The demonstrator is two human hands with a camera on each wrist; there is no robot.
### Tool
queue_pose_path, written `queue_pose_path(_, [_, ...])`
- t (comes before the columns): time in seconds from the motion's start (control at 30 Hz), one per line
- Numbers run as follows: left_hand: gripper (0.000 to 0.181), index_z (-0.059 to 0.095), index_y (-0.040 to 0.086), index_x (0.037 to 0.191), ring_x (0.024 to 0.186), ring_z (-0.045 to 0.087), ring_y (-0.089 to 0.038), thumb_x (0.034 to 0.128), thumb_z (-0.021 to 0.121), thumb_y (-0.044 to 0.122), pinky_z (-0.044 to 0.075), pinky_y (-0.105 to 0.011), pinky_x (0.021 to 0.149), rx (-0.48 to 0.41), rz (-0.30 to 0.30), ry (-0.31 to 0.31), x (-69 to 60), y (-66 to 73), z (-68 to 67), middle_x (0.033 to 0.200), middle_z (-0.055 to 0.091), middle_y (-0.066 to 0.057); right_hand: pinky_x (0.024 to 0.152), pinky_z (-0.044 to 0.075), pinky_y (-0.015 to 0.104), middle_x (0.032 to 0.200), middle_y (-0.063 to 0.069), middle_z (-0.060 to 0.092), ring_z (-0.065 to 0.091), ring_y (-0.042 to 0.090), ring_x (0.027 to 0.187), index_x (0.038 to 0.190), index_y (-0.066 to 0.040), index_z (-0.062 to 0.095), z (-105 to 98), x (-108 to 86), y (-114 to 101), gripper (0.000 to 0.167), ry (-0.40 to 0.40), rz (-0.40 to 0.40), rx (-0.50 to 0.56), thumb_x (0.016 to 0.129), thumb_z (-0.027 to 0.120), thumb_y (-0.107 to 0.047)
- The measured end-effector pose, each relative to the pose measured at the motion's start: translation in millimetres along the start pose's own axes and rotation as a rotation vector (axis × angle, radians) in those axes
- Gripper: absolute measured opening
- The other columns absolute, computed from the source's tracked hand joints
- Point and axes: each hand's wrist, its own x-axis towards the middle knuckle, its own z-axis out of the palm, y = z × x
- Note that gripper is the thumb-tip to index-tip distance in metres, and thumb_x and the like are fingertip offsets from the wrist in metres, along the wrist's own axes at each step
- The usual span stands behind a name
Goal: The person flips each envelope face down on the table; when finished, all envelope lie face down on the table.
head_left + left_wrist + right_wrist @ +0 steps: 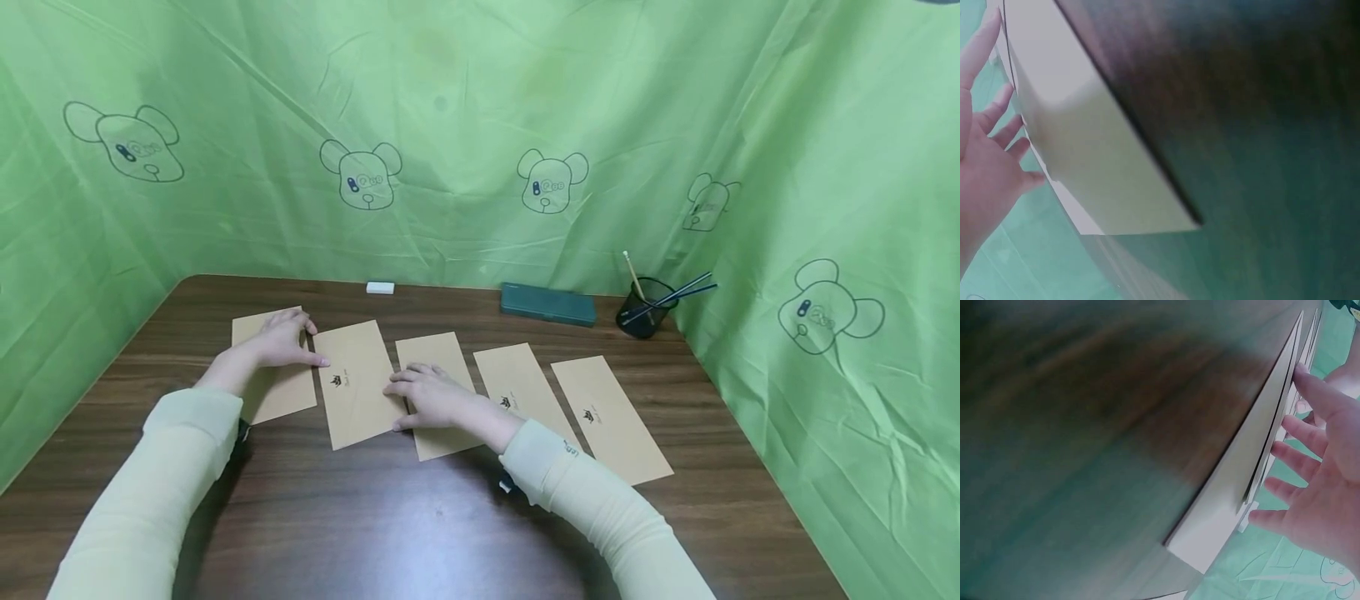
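We have our left hand (283, 342) and right hand (432, 397), fingers loosely spread and gripping nothing, at opposite long edges of the second envelope (358, 404) from the left, which lies between them, long axis running away from us, far end angled left, neither hand clearly nearer.

Row of five tan envelopes (442, 352).
Laid flat, slightly apart, on the counter (337, 525); printed on three with dark crowns (588, 415).

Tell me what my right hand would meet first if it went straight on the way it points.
Probably the second brown envelope from the left: the right hand is at its right edge. Beyond, roughly in line, is the left hand; depth is unclear.
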Motion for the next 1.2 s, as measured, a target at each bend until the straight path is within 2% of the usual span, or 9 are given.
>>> queue_pose_path(0.17, [0.052,0.055,-0.004,0.106,0.135,0.008,-0.054,0.0764,0.076,0.034,0.006,-0.066,0.107,-0.102,0.012,-0.033,-0.6,-3.1,-4.1,0.142,0.027,-0.036,0.110,0.028,0.053,0.148,-0.002,0.040,0.030,0.027,0.139,0.137,-0.024,0.049,1,-0.9,-1,0.063,0.004,0.000,0.002,0.083,0.064,-0.054])
queue_pose_path(0.27, [0.045,0.054,-0.004,0.109,0.134,0.011,-0.054,0.0784,0.073,0.023,0.008,-0.066,0.107,-0.155,0.024,-0.046,-0.6,-3.4,-7.7,0.139,0.031,-0.034,0.110,0.028,0.053,0.147,-0.002,0.040,0.030,0.028,0.138,0.137,-0.023,0.049,0,-0.4,-1,0.063,0.008,-0.002,0.000,0.083,0.064,-0.053])
queue_pose_path(0.37, [0.042,0.053,-0.005,0.112,0.130,0.022,-0.051,0.0782,0.070,0.014,0.015,-0.064,0.107,-0.186,0.039,-0.050,-0.8,-3.4,-10.4,0.132,0.039,-0.031,0.110,0.028,0.052,0.147,-0.002,0.040,0.030,0.027,0.138,0.137,-0.023,0.049,0,0.0,-1,0.063,0.006,0.002,0.003,0.083,0.064,-0.053])
queue_pose_path(0.5, [0.040,0.052,-0.007,0.111,0.113,0.042,-0.042,0.0769,0.068,0.007,0.031,-0.054,0.099,-0.205,0.058,-0.037,-1.9,-4.4,-12.4,0.119,0.049,-0.027,0.111,0.027,0.052,0.148,-0.002,0.040,0.030,0.027,0.138,0.137,-0.024,0.049,0,-0.2,-1,0.064,0.000,0.007,0.009,0.083,0.065,-0.053])
queue_pose_path(0.63, [0.040,0.050,-0.009,0.111,0.101,0.050,-0.036,0.0760,0.066,0.002,0.038,-0.047,0.091,-0.230,0.077,-0.020,-1.6,-5.5,-12.6,0.108,0.053,-0.024,0.111,0.027,0.050,0.148,-0.001,0.040,0.031,0.027,0.138,0.137,-0.022,0.049,0,-0.3,-2,0.064,0.000,0.001,0.011,0.083,0.065,-0.053])
queue_pose_path(0.77, [0.046,0.049,-0.008,0.118,0.106,0.050,-0.037,0.0749,0.064,-0.004,0.038,-0.050,0.092,-0.220,0.104,-0.010,1.2,-5.4,-11.8,0.112,0.053,-0.024,0.112,0.025,0.050,0.148,-0.001,0.039,0.030,0.026,0.138,0.138,-0.021,0.048,-1,-0.6,-2,0.067,-0.003,0.010,0.039,0.082,0.066,-0.053])
queue_pose_path(0.93, [0.053,0.051,-0.002,0.127,0.115,0.046,-0.040,0.0766,0.065,-0.007,0.035,-0.056,0.097,-0.188,0.146,0.001,2.1,-3.5,-13.8,0.120,0.053,-0.024,0.111,0.024,0.056,0.149,0.001,0.037,0.026,0.027,0.140,0.140,-0.022,0.045,-1,-1.2,-3,0.073,-0.019,0.031,0.082,0.078,0.069,-0.054])
queue_pose_path(1.2, [0.038,0.061,0.005,0.122,0.122,0.046,-0.040,0.0849,0.067,0.005,0.030,-0.058,0.102,-0.153,0.147,0.033,2.0,0.3,-28.2,0.122,0.059,-0.020,0.111,0.023,0.057,0.149,0.006,0.036,0.028,0.030,0.139,0.147,-0.027,0.033,-1,-1.2,-6,0.084,0.000,0.006,0.106,0.077,0.071,-0.053])
